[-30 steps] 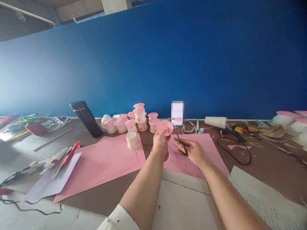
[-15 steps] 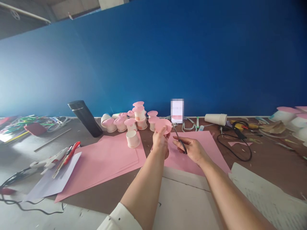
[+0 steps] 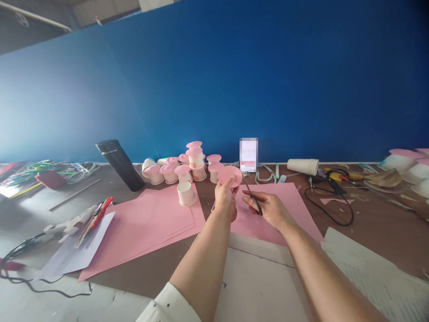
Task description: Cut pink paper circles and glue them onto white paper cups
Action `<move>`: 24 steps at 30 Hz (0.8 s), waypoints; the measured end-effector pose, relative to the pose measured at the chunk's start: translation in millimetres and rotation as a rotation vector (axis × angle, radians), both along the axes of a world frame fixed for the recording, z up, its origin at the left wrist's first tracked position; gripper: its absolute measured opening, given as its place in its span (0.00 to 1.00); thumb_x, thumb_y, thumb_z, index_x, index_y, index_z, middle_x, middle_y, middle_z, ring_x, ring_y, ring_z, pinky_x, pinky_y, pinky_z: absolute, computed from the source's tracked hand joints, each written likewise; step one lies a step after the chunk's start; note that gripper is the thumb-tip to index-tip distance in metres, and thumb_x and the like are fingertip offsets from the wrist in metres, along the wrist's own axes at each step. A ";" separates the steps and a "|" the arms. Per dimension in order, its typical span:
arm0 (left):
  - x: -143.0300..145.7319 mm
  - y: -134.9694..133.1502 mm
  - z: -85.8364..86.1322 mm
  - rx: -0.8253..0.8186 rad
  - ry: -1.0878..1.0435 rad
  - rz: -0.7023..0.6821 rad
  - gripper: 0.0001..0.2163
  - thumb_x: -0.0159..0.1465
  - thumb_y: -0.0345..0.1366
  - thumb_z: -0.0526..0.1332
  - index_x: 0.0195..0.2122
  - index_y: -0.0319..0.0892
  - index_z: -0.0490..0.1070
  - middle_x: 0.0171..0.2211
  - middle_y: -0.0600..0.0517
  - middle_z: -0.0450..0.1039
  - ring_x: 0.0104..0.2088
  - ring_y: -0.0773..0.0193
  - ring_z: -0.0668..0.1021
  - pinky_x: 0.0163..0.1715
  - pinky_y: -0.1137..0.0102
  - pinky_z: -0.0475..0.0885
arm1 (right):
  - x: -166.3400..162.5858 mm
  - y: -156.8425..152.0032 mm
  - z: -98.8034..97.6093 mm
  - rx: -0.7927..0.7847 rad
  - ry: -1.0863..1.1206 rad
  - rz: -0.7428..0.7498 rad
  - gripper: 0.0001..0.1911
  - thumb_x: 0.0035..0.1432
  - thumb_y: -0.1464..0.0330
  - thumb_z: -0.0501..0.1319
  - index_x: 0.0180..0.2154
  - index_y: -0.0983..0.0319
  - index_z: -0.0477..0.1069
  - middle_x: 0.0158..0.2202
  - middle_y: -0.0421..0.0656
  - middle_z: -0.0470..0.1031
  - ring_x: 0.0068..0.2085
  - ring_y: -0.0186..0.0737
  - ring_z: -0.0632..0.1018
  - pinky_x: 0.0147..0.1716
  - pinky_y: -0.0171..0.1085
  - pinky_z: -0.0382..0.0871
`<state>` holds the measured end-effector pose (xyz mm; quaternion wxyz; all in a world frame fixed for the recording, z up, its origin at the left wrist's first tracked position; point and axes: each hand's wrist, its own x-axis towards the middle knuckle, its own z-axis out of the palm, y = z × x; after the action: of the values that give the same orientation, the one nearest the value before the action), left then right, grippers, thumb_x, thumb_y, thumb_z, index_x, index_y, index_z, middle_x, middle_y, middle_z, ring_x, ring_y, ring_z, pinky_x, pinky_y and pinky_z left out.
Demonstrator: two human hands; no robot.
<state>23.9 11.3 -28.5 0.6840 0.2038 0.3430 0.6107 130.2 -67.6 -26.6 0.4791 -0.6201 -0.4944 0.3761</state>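
My left hand (image 3: 225, 199) is raised above the table, pinching a round pink paper disc (image 3: 230, 175) between thumb and fingers. My right hand (image 3: 270, 208) grips black-handled scissors (image 3: 252, 196), whose blades point up toward the disc's right edge. Both hands hover over pink paper sheets (image 3: 161, 228) lying flat on the brown table. A single upturned white paper cup (image 3: 186, 194) stands on the left sheet. Behind it is a cluster of several white cups topped with pink discs (image 3: 187, 167).
A black flask (image 3: 119, 164) leans at the back left. A glue gun (image 3: 72, 223) and red-handled tool (image 3: 97, 213) lie on white paper at left. Stacked cups (image 3: 302, 166), black cable (image 3: 330, 201) and tools clutter the right. A blue wall (image 3: 234, 80) backs the table.
Both hands keep nearly the same pose; the disc and scissors have shifted only slightly as the view moved a little.
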 end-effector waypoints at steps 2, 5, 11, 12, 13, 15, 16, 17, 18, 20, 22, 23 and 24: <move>-0.1 -0.4 0.7 0.006 0.000 -0.002 0.10 0.57 0.30 0.67 0.40 0.42 0.71 0.47 0.47 0.76 0.42 0.65 0.80 0.47 0.68 0.73 | 0.2 0.2 0.0 -0.006 0.006 0.002 0.30 0.49 0.52 0.68 0.49 0.64 0.79 0.18 0.36 0.68 0.25 0.36 0.68 0.30 0.36 0.62; -0.4 -0.9 1.7 -0.006 0.005 -0.004 0.11 0.57 0.31 0.67 0.41 0.43 0.71 0.47 0.48 0.76 0.42 0.65 0.80 0.46 0.69 0.73 | 1.1 0.8 -1.4 0.005 0.012 0.004 0.30 0.49 0.52 0.68 0.49 0.64 0.79 0.19 0.36 0.69 0.26 0.36 0.69 0.30 0.36 0.63; 0.0 0.4 -1.3 0.021 0.045 -0.015 0.13 0.55 0.31 0.69 0.41 0.42 0.72 0.46 0.47 0.76 0.42 0.63 0.79 0.45 0.68 0.73 | 3.4 1.9 -4.6 0.002 0.004 -0.003 0.30 0.49 0.51 0.68 0.49 0.63 0.79 0.21 0.38 0.71 0.27 0.37 0.71 0.31 0.37 0.65; 0.2 0.7 -2.1 0.025 0.054 -0.016 0.13 0.55 0.32 0.69 0.41 0.43 0.72 0.46 0.47 0.76 0.42 0.63 0.79 0.45 0.68 0.73 | 3.5 1.9 -4.5 0.002 0.007 -0.003 0.30 0.49 0.51 0.68 0.50 0.63 0.79 0.21 0.38 0.72 0.27 0.37 0.71 0.31 0.37 0.65; 0.3 0.9 -2.7 0.028 0.060 -0.018 0.13 0.55 0.32 0.69 0.41 0.43 0.72 0.46 0.47 0.76 0.43 0.63 0.79 0.45 0.68 0.73 | 3.4 1.7 -4.2 0.002 0.010 -0.003 0.30 0.49 0.51 0.68 0.50 0.62 0.79 0.21 0.37 0.72 0.27 0.37 0.71 0.31 0.37 0.65; 0.5 1.0 -3.3 0.041 0.067 -0.021 0.13 0.55 0.32 0.69 0.41 0.43 0.72 0.46 0.47 0.76 0.43 0.63 0.79 0.45 0.68 0.73 | 3.0 1.3 -3.5 0.001 0.020 -0.002 0.29 0.49 0.51 0.68 0.49 0.62 0.79 0.21 0.37 0.71 0.26 0.37 0.71 0.31 0.37 0.65; 0.5 1.0 -3.3 0.046 0.068 -0.022 0.13 0.55 0.32 0.69 0.41 0.43 0.72 0.46 0.47 0.76 0.44 0.62 0.79 0.45 0.68 0.73 | 2.7 1.2 -3.1 0.001 0.025 -0.003 0.29 0.49 0.51 0.68 0.49 0.62 0.79 0.21 0.36 0.71 0.26 0.37 0.71 0.31 0.37 0.65; 0.5 0.8 -3.1 0.049 0.070 -0.021 0.13 0.55 0.32 0.69 0.40 0.43 0.72 0.46 0.47 0.76 0.44 0.62 0.79 0.45 0.68 0.73 | 2.5 1.0 -2.8 0.000 0.031 -0.003 0.29 0.49 0.51 0.68 0.49 0.62 0.79 0.21 0.36 0.70 0.26 0.37 0.71 0.31 0.37 0.65; 0.5 0.6 -2.8 0.051 0.072 -0.019 0.12 0.55 0.32 0.69 0.40 0.43 0.72 0.46 0.47 0.76 0.44 0.62 0.79 0.45 0.68 0.73 | 2.3 1.0 -2.6 -0.003 0.038 -0.005 0.30 0.49 0.51 0.69 0.49 0.62 0.79 0.21 0.36 0.71 0.26 0.37 0.71 0.32 0.37 0.65; 0.5 0.2 -2.2 0.050 0.072 -0.017 0.12 0.55 0.32 0.69 0.40 0.43 0.72 0.45 0.47 0.76 0.43 0.62 0.79 0.45 0.68 0.73 | 2.2 1.1 -2.6 -0.007 0.051 -0.008 0.30 0.49 0.51 0.69 0.49 0.62 0.79 0.22 0.37 0.71 0.27 0.36 0.71 0.33 0.38 0.65; 0.5 0.0 -1.8 0.049 0.066 -0.018 0.11 0.55 0.32 0.68 0.39 0.42 0.71 0.45 0.46 0.76 0.43 0.62 0.79 0.46 0.68 0.73 | 2.6 1.5 -3.2 -0.006 0.057 -0.008 0.30 0.49 0.51 0.68 0.50 0.62 0.79 0.23 0.37 0.72 0.27 0.36 0.70 0.33 0.38 0.65; 0.5 -0.1 -1.8 0.052 0.063 -0.020 0.11 0.55 0.32 0.68 0.39 0.42 0.71 0.45 0.46 0.76 0.43 0.62 0.79 0.46 0.68 0.73 | 3.0 1.8 -3.7 -0.004 0.054 -0.005 0.30 0.49 0.51 0.68 0.50 0.62 0.79 0.23 0.37 0.71 0.27 0.36 0.70 0.33 0.38 0.65; 0.5 -0.1 -1.8 0.056 0.060 -0.021 0.11 0.55 0.32 0.68 0.39 0.42 0.71 0.45 0.46 0.76 0.43 0.62 0.79 0.46 0.67 0.73 | 3.4 2.1 -4.2 -0.002 0.049 0.001 0.31 0.50 0.50 0.68 0.50 0.62 0.78 0.23 0.37 0.71 0.27 0.36 0.70 0.33 0.38 0.65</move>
<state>24.5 11.2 -30.3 0.6740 0.2446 0.3438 0.6064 133.5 -65.5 -30.8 0.4903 -0.6110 -0.4825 0.3917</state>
